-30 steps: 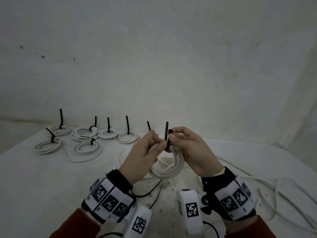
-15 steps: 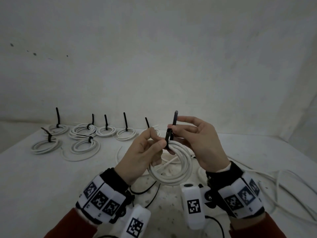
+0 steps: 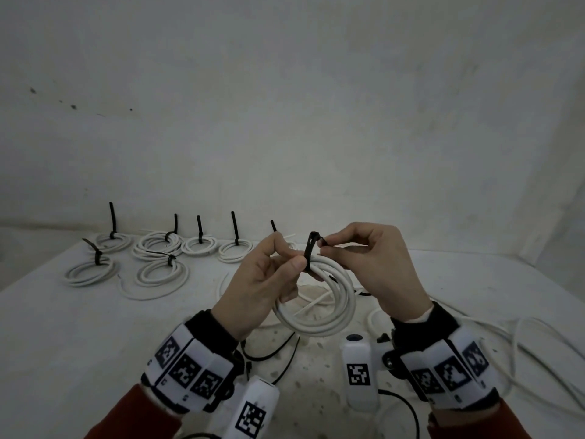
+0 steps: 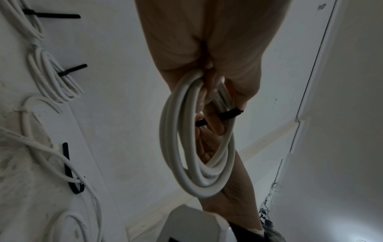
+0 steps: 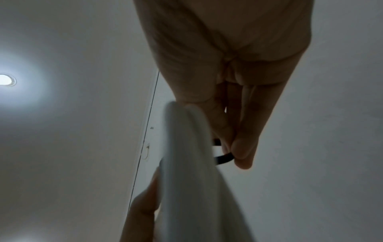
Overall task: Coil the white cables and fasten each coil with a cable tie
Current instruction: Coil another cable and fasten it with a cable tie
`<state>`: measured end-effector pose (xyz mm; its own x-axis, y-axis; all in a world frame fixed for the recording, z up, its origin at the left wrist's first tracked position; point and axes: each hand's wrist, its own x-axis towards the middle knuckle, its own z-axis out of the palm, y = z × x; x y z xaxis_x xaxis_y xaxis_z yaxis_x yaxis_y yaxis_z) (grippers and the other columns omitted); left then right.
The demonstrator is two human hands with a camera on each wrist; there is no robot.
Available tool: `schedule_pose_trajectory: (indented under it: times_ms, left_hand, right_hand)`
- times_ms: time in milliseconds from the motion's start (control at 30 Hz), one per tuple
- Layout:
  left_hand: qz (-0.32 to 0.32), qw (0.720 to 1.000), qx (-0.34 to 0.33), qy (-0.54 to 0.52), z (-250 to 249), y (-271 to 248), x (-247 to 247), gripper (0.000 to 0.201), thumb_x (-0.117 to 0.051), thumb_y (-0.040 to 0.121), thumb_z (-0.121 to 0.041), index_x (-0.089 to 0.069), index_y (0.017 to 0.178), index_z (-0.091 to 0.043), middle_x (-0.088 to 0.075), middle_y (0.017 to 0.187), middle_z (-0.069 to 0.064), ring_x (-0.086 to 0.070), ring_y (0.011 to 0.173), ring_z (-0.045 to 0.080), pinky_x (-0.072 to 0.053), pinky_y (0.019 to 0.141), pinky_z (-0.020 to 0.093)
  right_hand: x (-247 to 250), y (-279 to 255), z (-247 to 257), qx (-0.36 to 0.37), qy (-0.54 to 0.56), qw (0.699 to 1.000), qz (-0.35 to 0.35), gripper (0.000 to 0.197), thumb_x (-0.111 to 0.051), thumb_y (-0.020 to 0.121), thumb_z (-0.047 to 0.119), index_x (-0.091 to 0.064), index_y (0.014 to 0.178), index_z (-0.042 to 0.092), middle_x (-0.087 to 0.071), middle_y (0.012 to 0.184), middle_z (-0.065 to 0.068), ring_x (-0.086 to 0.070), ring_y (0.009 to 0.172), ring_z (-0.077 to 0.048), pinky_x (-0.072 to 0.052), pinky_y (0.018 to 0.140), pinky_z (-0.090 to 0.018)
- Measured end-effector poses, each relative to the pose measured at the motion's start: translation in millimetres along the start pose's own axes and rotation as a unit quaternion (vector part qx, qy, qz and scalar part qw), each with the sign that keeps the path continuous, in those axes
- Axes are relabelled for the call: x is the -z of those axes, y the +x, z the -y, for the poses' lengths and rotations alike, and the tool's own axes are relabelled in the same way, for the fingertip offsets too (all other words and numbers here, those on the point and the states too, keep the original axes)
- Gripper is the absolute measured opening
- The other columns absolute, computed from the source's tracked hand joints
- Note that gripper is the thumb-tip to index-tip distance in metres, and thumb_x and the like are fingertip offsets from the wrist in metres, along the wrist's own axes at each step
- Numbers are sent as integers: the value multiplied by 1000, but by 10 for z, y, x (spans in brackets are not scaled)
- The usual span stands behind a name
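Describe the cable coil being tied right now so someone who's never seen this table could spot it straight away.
Start at the white table, then look to its near middle, where both hands meet above it. The left hand holds the white coil off the table while the right hand pinches its black cable tie. Unlike the tied coils lying at the back left, it is held up.

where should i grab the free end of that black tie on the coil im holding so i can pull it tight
Pinch the bent-over tip of the black tie from the right with the right hand. It arches up clear of the white coil, while the left hand pins the coil on the other side.
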<state>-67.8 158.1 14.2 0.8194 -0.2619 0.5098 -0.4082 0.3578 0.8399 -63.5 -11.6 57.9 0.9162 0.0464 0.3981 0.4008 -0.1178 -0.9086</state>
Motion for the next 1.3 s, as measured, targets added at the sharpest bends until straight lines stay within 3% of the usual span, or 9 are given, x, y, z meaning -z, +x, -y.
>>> schedule_pose_trajectory:
  times_ms: [100,267,367,467,533,600,800,1067,1300]
  left_hand:
    - [0,1000,0,3,-5,0,-1,17,-60,81,-20,-45,74,-20,-50,55,-10,-31,46,5,-35,47,19]
    - [6,1000,10,20,-2,-9,1,29,-59,81,-22,-34,78,-9,-50,56,-14,-30,46,7,-35,47,19]
    - [12,998,26,48,-12,-20,-19,24,-53,89,-8,-32,77,-8,-52,53,-15,-30,44,5,-33,47,18]
    - [23,995,33,88,-61,-28,-27,19,-47,92,-2,-33,79,-8,-55,50,-16,-28,45,5,-23,48,24]
    - [38,994,36,101,-93,-33,-30,16,-45,89,-5,-33,79,-8,-58,52,-15,-27,46,6,-17,50,32]
    - [49,992,44,105,-100,-32,-21,20,-49,87,-10,-32,77,-8,-61,56,-12,-27,46,5,-16,50,33]
    - [49,991,62,111,-66,-30,55,23,-54,87,-12,-35,75,-9,-69,74,4,-23,50,14,-17,48,33]
    - [65,982,33,173,-13,-32,85,29,-63,85,-21,-39,76,-6,-67,73,-7,-38,51,0,-33,49,14]
    - [64,954,-30,291,-130,-62,33,21,-61,88,-10,-50,78,6,-65,71,-16,-51,60,-4,-36,60,7]
  right_hand:
    - [-14,6,-31,17,-40,999,1,15,-77,73,-3,-72,70,10,-74,69,-4,-72,64,-22,-56,62,-26]
    - [-8,22,-38,45,-19,999,2,21,-75,73,-9,-71,68,11,-74,70,-1,-73,66,-20,-56,63,-23]
    - [8,36,-47,70,-55,996,4,20,-74,75,-8,-73,71,12,-74,74,-3,-73,71,-19,-60,73,-34]
    - [22,18,-8,53,-25,997,46,5,-71,77,12,-71,76,8,-74,81,-10,-72,78,-26,-59,77,-42]
    - [7,-7,5,28,-2,998,57,32,-82,71,33,-67,73,5,-73,82,-15,-71,80,-32,-59,76,-46]
    - [-23,-29,31,29,-3,999,46,42,-83,62,40,-65,70,2,-73,77,-12,-71,77,-34,-59,76,-50]
    - [-34,-22,8,10,83,995,57,40,-76,69,23,-62,72,-15,-69,69,-17,-69,68,-23,-57,70,-34]
    - [11,-7,18,-100,181,971,120,13,-70,67,9,-65,75,-1,-68,68,-9,-66,69,-17,-56,69,-24]
    - [1,-15,31,-69,224,966,111,49,-68,69,3,-53,116,7,-62,66,-7,-64,66,-20,-55,65,-29]
